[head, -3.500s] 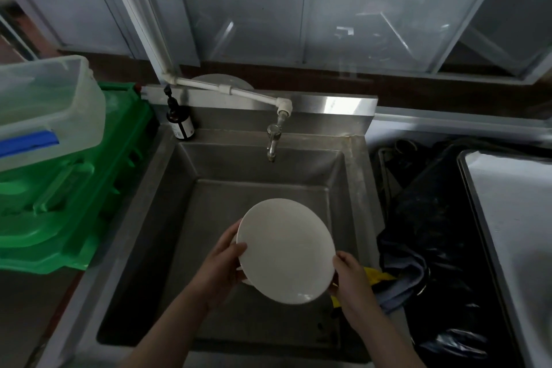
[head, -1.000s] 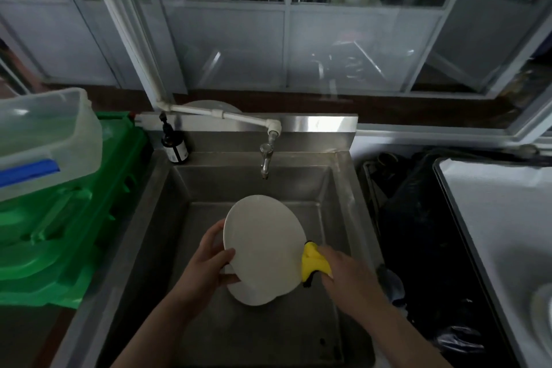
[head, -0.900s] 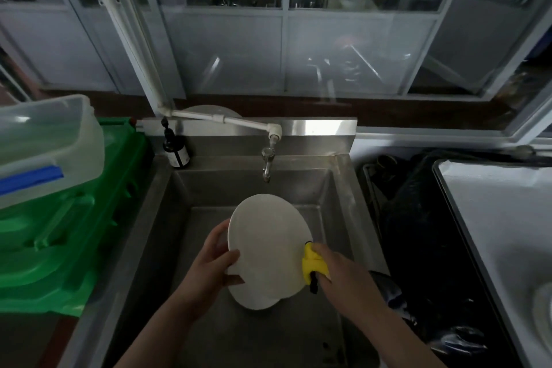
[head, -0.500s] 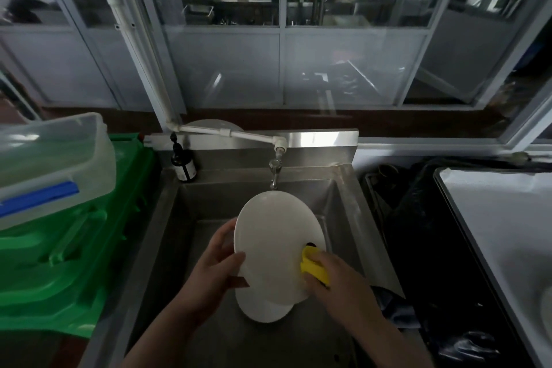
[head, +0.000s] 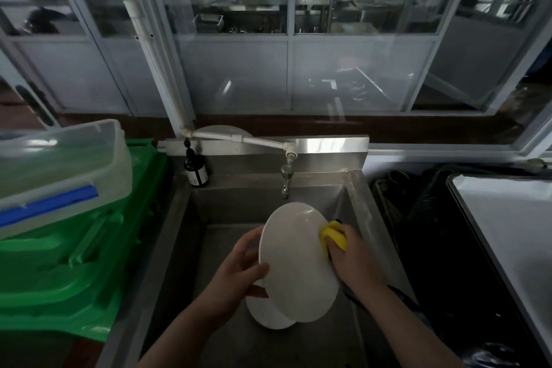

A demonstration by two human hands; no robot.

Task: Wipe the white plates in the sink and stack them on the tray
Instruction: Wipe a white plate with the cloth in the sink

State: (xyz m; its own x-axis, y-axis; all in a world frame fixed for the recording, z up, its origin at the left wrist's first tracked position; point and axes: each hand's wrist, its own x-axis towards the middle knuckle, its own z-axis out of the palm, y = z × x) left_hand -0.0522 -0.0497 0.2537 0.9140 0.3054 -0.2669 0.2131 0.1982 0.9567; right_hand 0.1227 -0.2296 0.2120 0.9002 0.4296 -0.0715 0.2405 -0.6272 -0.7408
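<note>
the left hand holds a tilted white plate over the sink, fingers curled on its rim. the right hand grips a yellow cloth against its edge. 1 more plate lies beneath, none visibly stacked on the tray.

The plate gripped by the left hand is plain white, as is the second plate below that hand. The sponge under the right hand's fingers is yellow. The sink around both hands is grey steel. Left of the left hand, the crates are green, and the clear box has 1 blue clip.
</note>
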